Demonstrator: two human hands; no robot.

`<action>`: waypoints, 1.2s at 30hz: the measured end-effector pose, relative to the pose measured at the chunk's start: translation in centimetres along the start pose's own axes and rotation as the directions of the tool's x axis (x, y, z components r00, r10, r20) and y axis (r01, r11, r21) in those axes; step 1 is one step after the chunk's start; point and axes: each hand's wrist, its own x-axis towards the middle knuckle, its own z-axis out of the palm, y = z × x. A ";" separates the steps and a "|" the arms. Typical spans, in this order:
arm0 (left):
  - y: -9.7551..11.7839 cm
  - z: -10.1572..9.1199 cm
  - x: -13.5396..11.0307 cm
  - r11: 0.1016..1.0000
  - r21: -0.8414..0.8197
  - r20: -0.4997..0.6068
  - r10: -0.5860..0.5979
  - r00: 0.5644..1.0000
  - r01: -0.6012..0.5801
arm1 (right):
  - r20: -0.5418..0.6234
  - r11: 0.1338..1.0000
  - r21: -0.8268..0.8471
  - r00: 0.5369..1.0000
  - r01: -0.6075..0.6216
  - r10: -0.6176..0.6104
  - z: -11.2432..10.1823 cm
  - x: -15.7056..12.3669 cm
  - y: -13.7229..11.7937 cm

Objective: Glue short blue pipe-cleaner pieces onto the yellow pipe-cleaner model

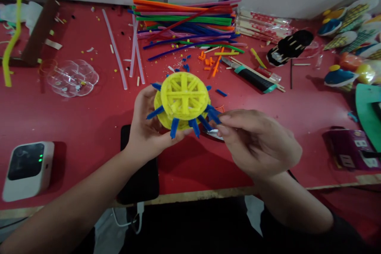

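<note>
A yellow wheel-shaped pipe cleaner craft [185, 94] is held up above the red table, with crossed spokes on its round face and short blue pieces sticking out around its side. My left hand [145, 127] wraps its left side and underside, with some fingers hidden behind it. At the craft's right side, my right hand [258, 139] pinches a short blue pipe cleaner piece [213, 115] between thumb and forefinger. Whether that piece is fixed to the craft I cannot tell. Part of a shiny metal object [214, 134] shows below the right fingertips.
A pile of coloured pipe cleaners [187, 24] lies at the back. A teal-and-black cutter [253, 76], orange snippets [206, 60] and a clear flower-shaped tray [73, 78] lie nearer. A black phone [139, 178] and a white device [28, 170] sit near the front edge.
</note>
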 end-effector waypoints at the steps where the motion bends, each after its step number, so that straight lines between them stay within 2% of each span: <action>1: -0.1 0.0 0.0 1.000 -0.011 0.000 -0.027 1.000 0.027 | 0.012 1.000 -0.014 1.000 -0.001 0.001 0.0 0.1 0.0; 4: -0.1 0.1 -0.1 0.999 -0.017 0.011 -0.031 0.999 0.031 | 0.044 0.998 -0.041 0.998 0.039 -0.037 -0.2 0.1 0.1; 12: 0.3 0.2 0.1 0.989 0.084 0.068 0.116 0.991 -0.121 | 0.082 0.995 -0.050 0.993 0.090 -0.086 -0.3 0.3 0.2; 15: 0.1 0.0 0.2 0.990 0.090 0.071 0.103 0.992 -0.110 | 0.083 0.995 -0.050 0.993 0.088 -0.083 -0.2 0.6 0.0; 23: 0.3 -0.3 0.1 0.999 -0.012 0.051 -0.029 0.998 0.030 | 0.098 0.995 -0.048 0.992 0.084 -0.079 -0.2 0.6 -0.1; 29: 0.1 -0.3 0.0 0.995 0.066 0.086 0.072 0.994 -0.077 | 0.124 0.999 0.012 0.991 0.049 -0.050 -0.4 1.0 -0.4; 33: 0.1 -0.2 0.1 0.987 0.105 0.055 0.113 0.992 -0.119 | 0.082 1.000 0.003 0.996 0.030 -0.030 -0.2 0.9 -0.5; 36: 0.3 -0.2 0.1 0.988 0.092 0.077 0.116 0.990 -0.123 | 0.047 0.998 -0.008 0.997 0.058 -0.057 0.1 0.8 -0.4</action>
